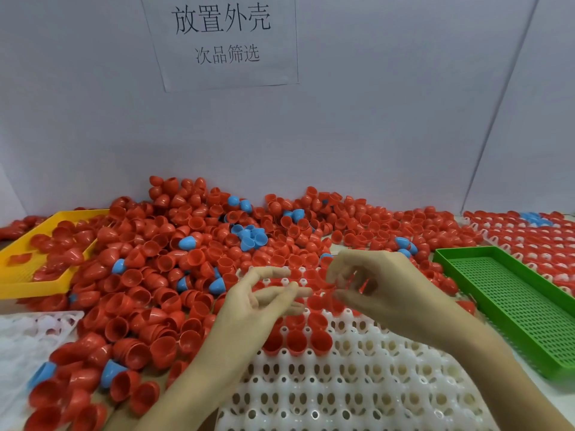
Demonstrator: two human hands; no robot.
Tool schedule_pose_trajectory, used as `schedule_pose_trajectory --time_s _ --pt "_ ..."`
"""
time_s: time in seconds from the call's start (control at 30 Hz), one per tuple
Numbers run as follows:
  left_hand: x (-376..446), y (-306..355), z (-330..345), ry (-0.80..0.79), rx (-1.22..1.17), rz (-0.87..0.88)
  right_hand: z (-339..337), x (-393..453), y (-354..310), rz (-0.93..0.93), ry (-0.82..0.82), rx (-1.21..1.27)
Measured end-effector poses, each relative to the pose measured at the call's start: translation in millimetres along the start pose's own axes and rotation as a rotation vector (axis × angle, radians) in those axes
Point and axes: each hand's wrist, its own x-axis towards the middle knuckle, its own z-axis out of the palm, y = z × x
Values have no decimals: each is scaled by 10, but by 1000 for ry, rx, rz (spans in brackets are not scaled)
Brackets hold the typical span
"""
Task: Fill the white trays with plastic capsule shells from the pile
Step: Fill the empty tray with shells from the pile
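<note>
A white tray [357, 387] with rows of round holes lies in front of me, its far rows filled with red shells [295, 340]. Behind and to the left spreads a big pile of red capsule shells [161, 275] with a few blue ones [249, 236] mixed in. My right hand [379, 290] hovers over the tray's far part, its curled fingers holding red shells. My left hand [264, 303] is beside it, palm up, fingers loosely extended with nothing in them; motion blur hides finer detail.
A yellow tray [18, 275] holding red shells sits far left. A green perforated tray [510, 293] lies at the right. Behind it, filled white trays [529, 237] are stacked. Another white tray [28, 343] peeks in at the lower left. A paper sign [221, 38] hangs on the wall.
</note>
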Motion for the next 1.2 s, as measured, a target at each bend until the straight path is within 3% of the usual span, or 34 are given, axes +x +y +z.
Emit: schedule_pose_trajectory --time_s 0.17,0.33,0.47,0.63,0.73,0.83,0.9,1.03,1.13,1.2 --pt "77 -44 -137 222 66 91 -4 -16 137 112 -323 -180" --pt "130 -131 -201 226 196 135 116 13 186 97 -343 -141" --pt "126 -180 -183 244 416 304 68 15 217 75 -367 -88" --pt "160 -177 -268 268 570 433 -104 54 378 92 -276 10" --pt "346 -167 -405 339 564 390 -120 74 492 111 -234 7" --pt "776 -121 -565 409 778 303 -125 88 574 113 -167 32" --pt "1101 -38 -642 345 965 304 -119 92 604 110 -132 53" --pt "1560 15 -747 32 1434 236 -111 88 622 89 -64 84" --pt "1671 -68 -781 30 1531 224 -116 97 619 76 -38 85" --pt "1655 -105 -761 104 1449 284 -126 109 619 75 -15 92"
